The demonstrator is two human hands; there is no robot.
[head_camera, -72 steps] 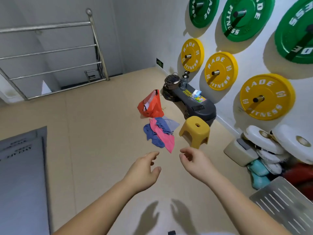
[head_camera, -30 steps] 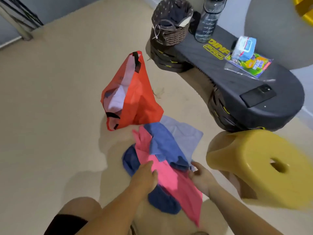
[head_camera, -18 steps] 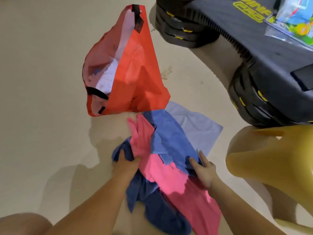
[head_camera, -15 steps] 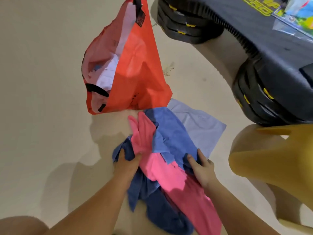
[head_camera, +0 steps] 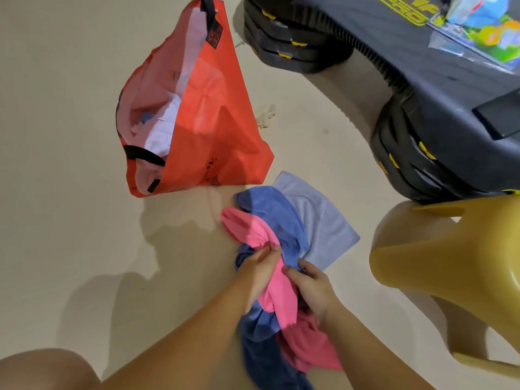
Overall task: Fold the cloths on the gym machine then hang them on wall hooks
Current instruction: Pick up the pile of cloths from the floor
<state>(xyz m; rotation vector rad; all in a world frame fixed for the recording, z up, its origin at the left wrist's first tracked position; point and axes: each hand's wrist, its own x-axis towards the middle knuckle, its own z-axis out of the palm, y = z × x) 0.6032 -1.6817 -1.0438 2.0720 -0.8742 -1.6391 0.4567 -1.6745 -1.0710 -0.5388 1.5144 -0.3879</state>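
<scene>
A pile of cloths lies on the beige floor: a pink cloth [head_camera: 253, 229], a blue cloth [head_camera: 277, 212], a pale blue cloth [head_camera: 323, 220] and a dark blue cloth [head_camera: 264, 358] underneath. My left hand [head_camera: 260, 267] grips the bunched pile from its left side, fingers curled into the pink and blue fabric. My right hand [head_camera: 311, 285] grips the same bundle from the right. The hands are close together, gathering the cloths. The black gym machine [head_camera: 422, 88] stands at the upper right. No wall hooks are in view.
An orange bag [head_camera: 213, 122] with black handles and white cloth inside stands just behind the pile. A yellow plastic stool [head_camera: 450, 268] sits close on the right. A colourful packet [head_camera: 492, 32] lies on the machine top. My knee [head_camera: 47, 370] shows at bottom left.
I came down to the floor pile. My hands, spread at either side of the cloths half a second ago, have drawn together and bunched the pink and blue cloths between them.
</scene>
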